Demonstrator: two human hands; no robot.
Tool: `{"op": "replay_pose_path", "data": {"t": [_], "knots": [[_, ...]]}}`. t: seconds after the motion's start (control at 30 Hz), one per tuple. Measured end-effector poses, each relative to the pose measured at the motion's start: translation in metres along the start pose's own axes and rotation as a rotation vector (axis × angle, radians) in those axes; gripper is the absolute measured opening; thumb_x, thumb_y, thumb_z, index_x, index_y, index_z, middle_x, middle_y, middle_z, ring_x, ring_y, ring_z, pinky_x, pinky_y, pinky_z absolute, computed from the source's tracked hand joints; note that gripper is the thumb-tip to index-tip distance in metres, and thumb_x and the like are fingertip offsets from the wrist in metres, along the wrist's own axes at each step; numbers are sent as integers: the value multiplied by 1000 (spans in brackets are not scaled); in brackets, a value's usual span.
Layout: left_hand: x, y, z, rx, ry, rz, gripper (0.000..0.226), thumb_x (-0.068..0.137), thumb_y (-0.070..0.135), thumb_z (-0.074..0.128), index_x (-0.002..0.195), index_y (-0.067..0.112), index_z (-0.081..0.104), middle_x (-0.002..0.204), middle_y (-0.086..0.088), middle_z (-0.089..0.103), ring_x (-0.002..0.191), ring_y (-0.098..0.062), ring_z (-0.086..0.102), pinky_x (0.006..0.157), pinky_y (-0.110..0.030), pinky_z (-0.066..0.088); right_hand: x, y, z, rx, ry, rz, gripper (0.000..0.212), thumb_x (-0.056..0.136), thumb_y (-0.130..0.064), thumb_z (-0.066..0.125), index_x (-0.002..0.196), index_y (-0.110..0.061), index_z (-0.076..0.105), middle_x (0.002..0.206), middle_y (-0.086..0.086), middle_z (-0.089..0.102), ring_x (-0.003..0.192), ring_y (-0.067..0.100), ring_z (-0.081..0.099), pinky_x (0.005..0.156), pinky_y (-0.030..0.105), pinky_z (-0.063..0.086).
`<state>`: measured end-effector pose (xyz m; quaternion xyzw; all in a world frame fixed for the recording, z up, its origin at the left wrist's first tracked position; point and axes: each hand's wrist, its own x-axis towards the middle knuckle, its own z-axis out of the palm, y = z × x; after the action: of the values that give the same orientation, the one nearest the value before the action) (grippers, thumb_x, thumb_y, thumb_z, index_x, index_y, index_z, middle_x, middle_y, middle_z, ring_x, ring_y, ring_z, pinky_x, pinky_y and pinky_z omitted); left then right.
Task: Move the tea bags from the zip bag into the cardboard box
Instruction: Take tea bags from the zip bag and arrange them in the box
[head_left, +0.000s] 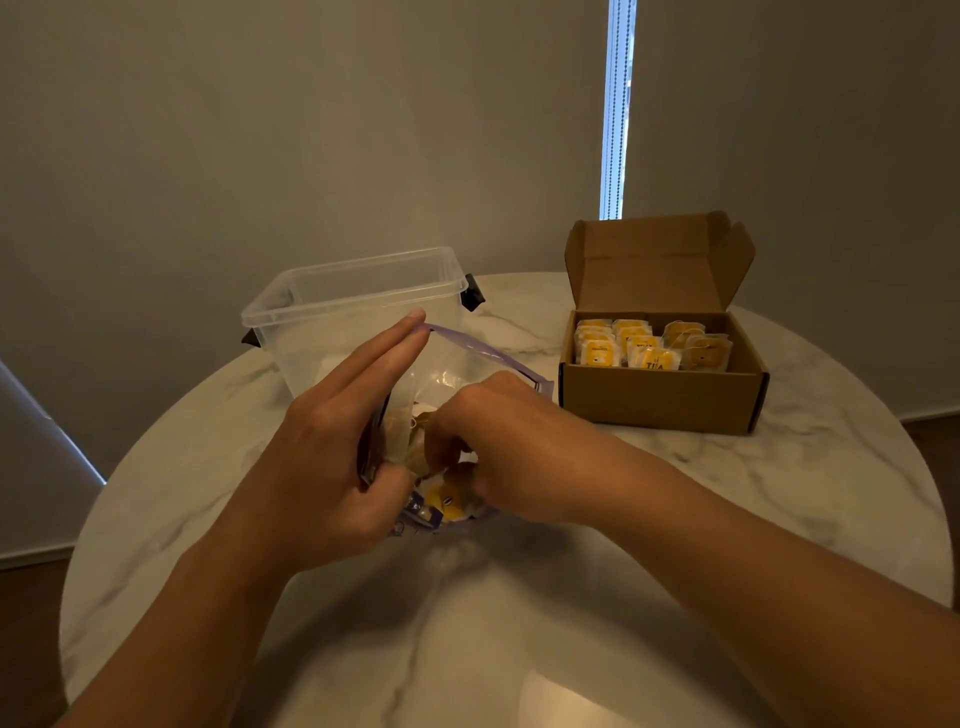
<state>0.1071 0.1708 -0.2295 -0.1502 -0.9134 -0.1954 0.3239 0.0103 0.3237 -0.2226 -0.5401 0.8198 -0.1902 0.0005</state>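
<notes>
A round marble-patterned table stood before a plain grey wall, with a narrow strip of daylight showing at a gap in the blinds.

At the middle of the table, just in front of the person, the clear zip bag with a purple seal stood with its mouth wide. Tea bags with yellow tags lay in its bottom. The left hand held the bag's left side, its fingers stretched straight up along the outside to the seal and its thumb pinching the plastic lower down. The right hand was plunged into the mouth, its fingers curled tight among the tea bags; just how many it gripped could not be told.

Directly behind the bag sat a clear plastic tub with black clips at its ends. To the right, apart from the bag, the cardboard box stood with its lid tipped back, and rows of sachets with yellow tags stood inside it.
</notes>
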Motion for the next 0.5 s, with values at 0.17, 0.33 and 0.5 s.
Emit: {"op": "replay_pose_path", "data": {"t": [0.17, 0.33, 0.5], "knots": [[0, 0, 1, 15, -9, 6, 83, 70, 9, 53, 151, 6, 35, 159, -2, 34, 147, -15, 31, 113, -42, 38, 5, -5, 11, -43, -108, -20, 40, 82, -14, 75, 120, -17, 62, 108, 6, 63, 88, 22, 64, 78, 36, 59], [0, 0, 2, 9, -15, 1, 84, 69, 7, 55, 151, 6, 35, 159, -2, 34, 147, -14, 30, 112, -41, 38, 1, -4, 5, -66, -112, 1, 36, 84, -11, 72, 119, -14, 63, 100, 4, 58, 84, 20, 61, 72, 29, 55], [0, 0, 1, 0, -8, -3, 87, 67, 3, 57, 151, 6, 35, 159, -2, 34, 147, -15, 31, 108, -48, 44, -7, -6, -7, -51, -74, -8, 27, 87, -10, 68, 113, -16, 66, 100, 0, 61, 89, 14, 59, 78, 26, 55]]}}
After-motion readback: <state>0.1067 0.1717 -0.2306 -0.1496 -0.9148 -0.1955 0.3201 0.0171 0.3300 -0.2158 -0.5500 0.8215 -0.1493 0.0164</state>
